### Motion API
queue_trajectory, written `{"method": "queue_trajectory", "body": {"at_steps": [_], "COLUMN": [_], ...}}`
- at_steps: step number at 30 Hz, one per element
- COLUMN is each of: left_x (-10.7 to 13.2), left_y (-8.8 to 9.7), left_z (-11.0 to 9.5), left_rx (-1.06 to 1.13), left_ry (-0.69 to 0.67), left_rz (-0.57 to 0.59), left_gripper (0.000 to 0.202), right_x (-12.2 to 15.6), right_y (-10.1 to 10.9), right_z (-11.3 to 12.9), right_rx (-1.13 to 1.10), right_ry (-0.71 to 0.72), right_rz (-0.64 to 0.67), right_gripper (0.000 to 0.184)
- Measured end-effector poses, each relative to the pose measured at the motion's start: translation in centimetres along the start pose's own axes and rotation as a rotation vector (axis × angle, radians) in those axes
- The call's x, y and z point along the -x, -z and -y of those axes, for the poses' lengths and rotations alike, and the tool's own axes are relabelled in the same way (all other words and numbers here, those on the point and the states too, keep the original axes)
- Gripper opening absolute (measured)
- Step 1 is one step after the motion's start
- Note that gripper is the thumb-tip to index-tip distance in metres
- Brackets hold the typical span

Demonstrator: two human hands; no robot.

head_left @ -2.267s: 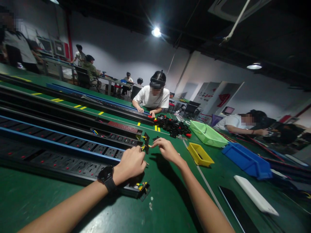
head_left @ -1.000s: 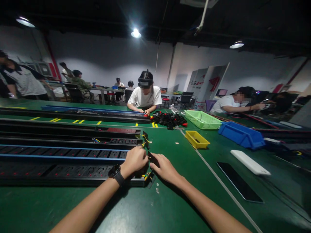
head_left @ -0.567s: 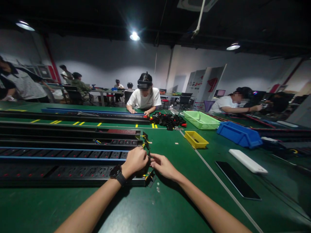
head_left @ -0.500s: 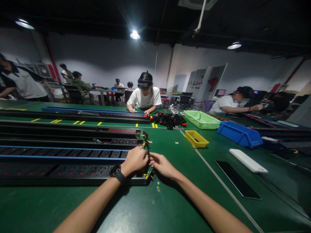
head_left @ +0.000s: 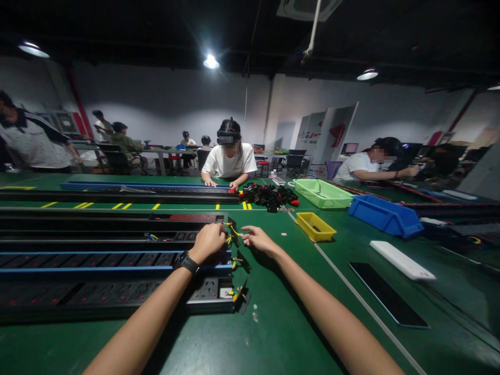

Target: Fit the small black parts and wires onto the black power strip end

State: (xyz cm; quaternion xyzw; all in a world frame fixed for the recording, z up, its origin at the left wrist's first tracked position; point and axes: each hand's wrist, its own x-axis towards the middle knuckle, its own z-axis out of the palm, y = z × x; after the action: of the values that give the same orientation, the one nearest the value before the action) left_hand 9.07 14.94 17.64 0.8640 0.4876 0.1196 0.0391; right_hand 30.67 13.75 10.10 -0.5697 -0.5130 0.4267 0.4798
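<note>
Several long power strips (head_left: 101,291) lie side by side on the left, their right ends carrying black end plates and yellow-green wires (head_left: 233,229). My left hand (head_left: 211,242), with a black watch on its wrist, rests over the end of the third strip from the front. Its fingers are curled down, and what they grip there is hidden. Across a small gap, my right hand (head_left: 257,239) is open, index finger stretched towards the end plate and yellow wire. Nothing shows in that hand. Nearer me, a small black end plate (head_left: 242,263) hangs off the blue-edged strip.
Beyond the strips are a heap of black and red parts (head_left: 269,196), a green basket (head_left: 322,195), a yellow tray (head_left: 316,227) and a blue bin (head_left: 385,216). A dark tablet (head_left: 386,294) and white power bank (head_left: 402,260) lie right. A co-worker (head_left: 228,159) sits opposite.
Both hands have moved away from me, from the blue-edged strip's end to the strip behind it. A gap has opened between them, and the nearer end plates are uncovered. The view has shifted slightly.
</note>
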Motion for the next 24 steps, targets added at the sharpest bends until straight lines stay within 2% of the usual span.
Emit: {"method": "queue_trajectory", "body": {"at_steps": [5,8,14,16,20,24], "left_x": [-1.4,-1.6,-2.0,-1.9,-1.4,-0.9], "left_y": [-1.5,-2.1,-2.4,-2.5,-2.4,-1.9], "left_z": [-0.1,-0.2,-0.1,0.1,0.1,-0.4], "left_rx": [0.016,0.036,0.074,0.078,0.058,0.001], "left_ry": [0.007,-0.004,-0.004,-0.004,-0.011,-0.013], "left_rz": [0.075,0.101,0.106,0.101,0.099,0.076], "left_gripper": [0.030,0.030,0.032,0.032,0.028,0.026], "right_x": [-1.1,-1.1,-1.2,-1.3,-1.2,-0.8], "right_y": [-2.1,-2.4,-3.6,-4.0,-4.3,-3.9], "right_z": [-1.1,-1.5,-1.8,-1.7,-1.2,-0.8], "right_rx": [0.286,0.295,0.200,0.108,-0.229,-0.325], "right_ry": [0.115,0.124,0.127,0.071,-0.115,-0.171], "right_rz": [0.045,0.067,-0.008,-0.025,0.039,0.072], "right_gripper": [0.047,0.050,0.044,0.040,0.040,0.040]}}
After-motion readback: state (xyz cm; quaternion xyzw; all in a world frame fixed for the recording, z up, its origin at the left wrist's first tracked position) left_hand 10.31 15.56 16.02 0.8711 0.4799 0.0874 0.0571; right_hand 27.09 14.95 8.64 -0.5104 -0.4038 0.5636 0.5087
